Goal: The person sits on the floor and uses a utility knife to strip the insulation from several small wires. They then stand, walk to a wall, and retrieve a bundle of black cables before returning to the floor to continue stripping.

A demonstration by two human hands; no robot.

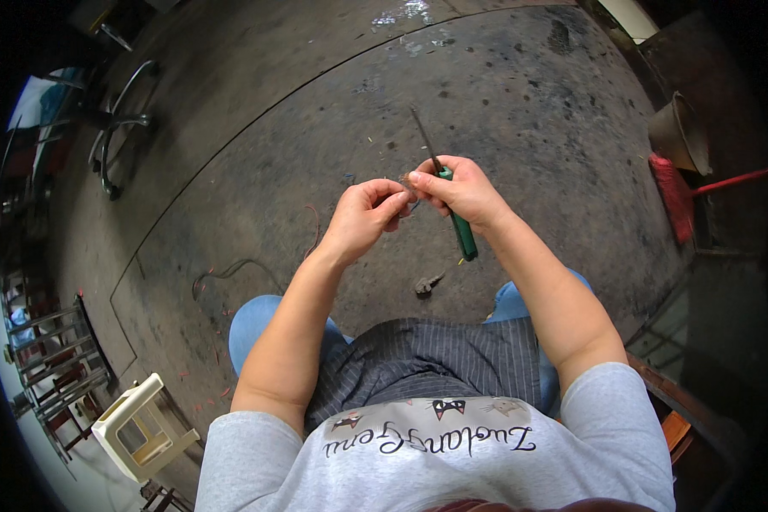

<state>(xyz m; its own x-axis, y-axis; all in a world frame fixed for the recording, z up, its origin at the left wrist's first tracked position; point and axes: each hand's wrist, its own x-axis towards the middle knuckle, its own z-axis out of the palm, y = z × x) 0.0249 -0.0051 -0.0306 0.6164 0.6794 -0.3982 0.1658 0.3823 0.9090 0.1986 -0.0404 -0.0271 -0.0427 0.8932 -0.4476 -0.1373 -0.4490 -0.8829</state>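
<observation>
In front of my knees, my right hand (pixel 464 192) is closed around a green-handled tool (pixel 463 233) with a narrow dark blade pointing away from me. The same hand's thumb and forefinger pinch fine copper-coloured wire strands (pixel 406 180). My left hand (pixel 372 211) meets it from the left, its thumb and fingertips closed on what looks like the same wire; the fingers hide most of it. A bit of blue shows just under the fingertips. Behind my left wrist a thin reddish wire (pixel 313 232) curves; whether it joins the held piece is hidden.
A dark cable (pixel 243 262) and a grey lump of debris (pixel 427 284) lie on the concrete floor, with red scraps at left. A cream plastic stool (pixel 142 429) stands lower left, a wheeled chair base (pixel 112 121) upper left. A red broom (pixel 672 195) and bucket (pixel 678 136) are at right.
</observation>
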